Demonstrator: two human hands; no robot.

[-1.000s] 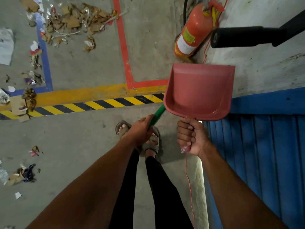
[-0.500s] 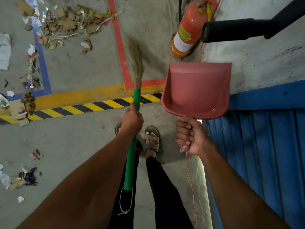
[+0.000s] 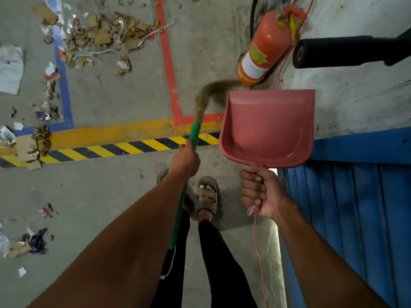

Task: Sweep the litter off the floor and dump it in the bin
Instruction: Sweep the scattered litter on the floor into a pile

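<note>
Setup step, nothing swept yet afaict — I've got both hands loaded with tools, pan's empty. Left hand (image 3: 185, 157) is wrapped round the green broom (image 3: 193, 138) handle, up near the bristle end; bristles are blurred and arc to the right toward the fire extinguisher (image 3: 262, 50), off the floor as far as I can judge. Right hand (image 3: 259, 193) is fisted round the handle of the pink dustpan (image 3: 266, 127), held up in the air w/ its mouth facing away from me. Hands are apart, one tool each.

Litter: main pile (image 3: 104, 34) sits far up-left on the floor (image 3: 111, 192), between the blue and red tape lines, well apart from the broom. More scraps along the blue line and on the hazard stripe (image 3: 106, 150) at left, plus a few bits lower left (image 3: 31, 243). Bin — not in view, can't say where it is.

Next, imo: step over the stripe toward the big pile, bring bristles down to the floor, gather scraps into one heap, then set the pan edge flat
</note>
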